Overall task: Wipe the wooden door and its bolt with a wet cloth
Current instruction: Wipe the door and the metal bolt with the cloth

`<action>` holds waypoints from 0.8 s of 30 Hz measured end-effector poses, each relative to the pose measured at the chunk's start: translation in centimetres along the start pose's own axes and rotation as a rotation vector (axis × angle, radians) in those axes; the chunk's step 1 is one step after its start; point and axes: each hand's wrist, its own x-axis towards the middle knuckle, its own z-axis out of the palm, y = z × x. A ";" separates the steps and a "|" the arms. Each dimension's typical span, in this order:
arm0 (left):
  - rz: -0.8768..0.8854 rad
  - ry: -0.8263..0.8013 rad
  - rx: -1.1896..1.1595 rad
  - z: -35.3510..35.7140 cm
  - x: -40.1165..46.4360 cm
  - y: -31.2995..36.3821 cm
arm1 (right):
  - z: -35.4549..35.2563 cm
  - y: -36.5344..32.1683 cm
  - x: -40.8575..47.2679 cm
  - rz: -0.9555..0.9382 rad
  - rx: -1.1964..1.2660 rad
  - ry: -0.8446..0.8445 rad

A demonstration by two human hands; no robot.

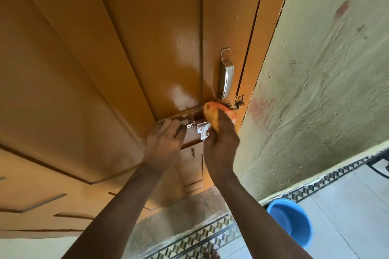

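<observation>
The orange-brown wooden door point(105, 59) fills the left and centre of the head view, with a wet sheen near its right edge. A shiny metal bolt point(194, 125) runs across it at mid height. My left hand point(165, 143) grips the bolt's left end and the rail beside it. My right hand point(221, 139) holds an orange-yellow cloth point(212, 114) and presses it on the bolt's right part. The bolt's right end is hidden under the cloth.
A silver pull handle point(226, 75) sits just above the cloth, and a small brass latch point(239, 105) is at the door edge. A rough pale green wall point(326, 80) stands to the right. A blue plastic basin point(291, 222) rests on the tiled floor point(347, 206) below.
</observation>
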 end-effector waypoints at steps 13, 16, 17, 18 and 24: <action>-0.002 0.094 0.038 0.2 -0.5 0.7 | 1.7 3.4 -0.4 -0.287 -0.433 -0.179; 0.001 0.116 0.055 0.3 -0.8 1.1 | 0.4 4.3 0.1 -0.498 -0.481 -0.248; 0.008 0.120 0.065 0.2 -0.9 1.1 | -0.8 5.0 0.8 -0.548 -0.490 -0.252; 0.014 0.124 0.073 0.2 -0.8 1.0 | -1.9 5.7 1.5 -0.558 -0.497 -0.244; 0.016 0.147 0.065 0.1 -0.5 1.0 | 1.8 3.3 -0.3 -0.289 -0.368 -0.199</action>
